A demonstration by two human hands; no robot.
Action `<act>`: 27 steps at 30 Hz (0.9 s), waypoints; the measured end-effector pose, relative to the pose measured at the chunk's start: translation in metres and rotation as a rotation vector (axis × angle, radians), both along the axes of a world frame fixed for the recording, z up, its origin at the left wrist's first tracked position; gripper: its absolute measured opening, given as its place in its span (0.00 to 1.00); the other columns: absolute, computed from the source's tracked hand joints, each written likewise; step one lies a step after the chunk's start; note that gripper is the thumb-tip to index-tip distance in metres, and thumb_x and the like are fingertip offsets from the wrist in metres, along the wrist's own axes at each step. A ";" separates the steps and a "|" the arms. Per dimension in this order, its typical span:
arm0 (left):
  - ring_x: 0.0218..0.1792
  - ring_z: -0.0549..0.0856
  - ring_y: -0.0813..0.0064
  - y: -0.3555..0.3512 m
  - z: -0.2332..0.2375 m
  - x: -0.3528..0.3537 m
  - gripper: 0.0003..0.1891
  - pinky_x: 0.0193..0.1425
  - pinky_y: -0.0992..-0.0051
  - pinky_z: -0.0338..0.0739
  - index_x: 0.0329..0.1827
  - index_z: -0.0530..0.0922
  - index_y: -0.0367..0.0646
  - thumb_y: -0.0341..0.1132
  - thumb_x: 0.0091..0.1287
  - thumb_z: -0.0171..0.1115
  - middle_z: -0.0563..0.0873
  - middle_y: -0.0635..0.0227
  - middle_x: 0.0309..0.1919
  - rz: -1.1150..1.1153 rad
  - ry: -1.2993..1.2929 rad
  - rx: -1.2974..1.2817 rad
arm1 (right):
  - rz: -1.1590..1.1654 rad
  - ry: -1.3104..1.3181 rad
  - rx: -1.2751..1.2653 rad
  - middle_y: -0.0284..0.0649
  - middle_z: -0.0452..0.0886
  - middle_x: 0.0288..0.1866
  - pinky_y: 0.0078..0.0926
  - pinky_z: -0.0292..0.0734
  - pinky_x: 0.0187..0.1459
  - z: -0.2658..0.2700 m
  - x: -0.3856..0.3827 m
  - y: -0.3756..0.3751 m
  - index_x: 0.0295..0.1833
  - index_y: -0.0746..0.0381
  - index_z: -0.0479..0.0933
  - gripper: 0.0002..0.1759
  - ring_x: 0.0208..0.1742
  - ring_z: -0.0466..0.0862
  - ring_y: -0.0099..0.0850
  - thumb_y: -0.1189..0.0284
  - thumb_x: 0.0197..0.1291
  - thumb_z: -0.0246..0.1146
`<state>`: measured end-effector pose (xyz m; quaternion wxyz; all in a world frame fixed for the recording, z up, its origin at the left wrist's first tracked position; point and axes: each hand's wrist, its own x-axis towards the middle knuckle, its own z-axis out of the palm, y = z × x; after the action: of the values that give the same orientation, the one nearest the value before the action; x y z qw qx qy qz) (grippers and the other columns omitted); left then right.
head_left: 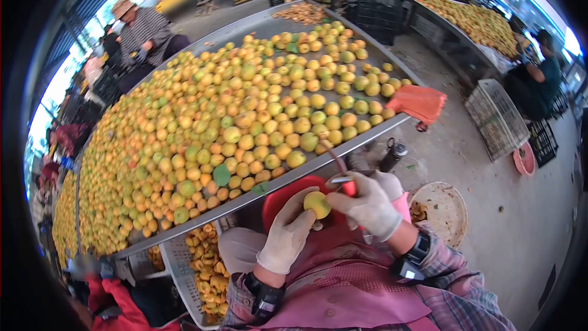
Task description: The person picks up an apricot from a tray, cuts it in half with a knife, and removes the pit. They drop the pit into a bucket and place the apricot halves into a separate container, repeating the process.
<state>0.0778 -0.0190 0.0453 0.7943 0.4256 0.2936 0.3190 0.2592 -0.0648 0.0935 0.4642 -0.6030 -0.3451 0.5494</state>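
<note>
Gloves (288,238): mine were white.
Sleeves (452,274): I wore pink-and-grey plaid.
Fruit (317,203): mine was yellow-green.
Tool (350,188): mine showed red.

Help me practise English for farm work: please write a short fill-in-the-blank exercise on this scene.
1. The left hand, holding a fruit, wears a pale ____.
2. The right hand holds a small tool whose coloured part is ____.
3. On the fruit heap lies a broad green ____.
4. The crate of cut fruit pieces is ____.

Missing words: glove; red; leaf; white.
</note>
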 end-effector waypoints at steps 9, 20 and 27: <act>0.49 0.83 0.72 -0.012 0.007 0.042 0.21 0.48 0.74 0.81 0.69 0.68 0.37 0.26 0.73 0.51 0.81 0.59 0.56 -0.078 -0.085 -0.016 | -0.197 0.148 0.079 0.30 0.74 0.22 0.20 0.71 0.18 -0.013 0.048 -0.049 0.48 0.62 0.75 0.13 0.17 0.74 0.20 0.70 0.62 0.66; 0.48 0.84 0.65 -0.012 0.004 0.045 0.23 0.45 0.70 0.79 0.72 0.66 0.44 0.33 0.75 0.54 0.80 0.56 0.59 -0.167 -0.283 -0.250 | -0.570 -1.061 -0.311 0.47 0.84 0.34 0.36 0.79 0.43 -0.180 0.188 -0.206 0.52 0.62 0.81 0.23 0.37 0.84 0.42 0.61 0.53 0.71; 0.52 0.83 0.68 -0.006 -0.003 0.032 0.25 0.47 0.78 0.77 0.72 0.66 0.43 0.29 0.73 0.58 0.79 0.59 0.60 -0.141 -0.375 -0.313 | -0.611 -0.927 -0.537 0.53 0.85 0.36 0.39 0.79 0.42 -0.241 0.204 -0.235 0.44 0.63 0.82 0.17 0.40 0.86 0.47 0.64 0.51 0.69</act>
<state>0.1101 -0.0246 0.0418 0.9114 0.2503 0.1564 0.2868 0.4635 -0.3000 -0.1471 0.2342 -0.9466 -0.1720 0.1400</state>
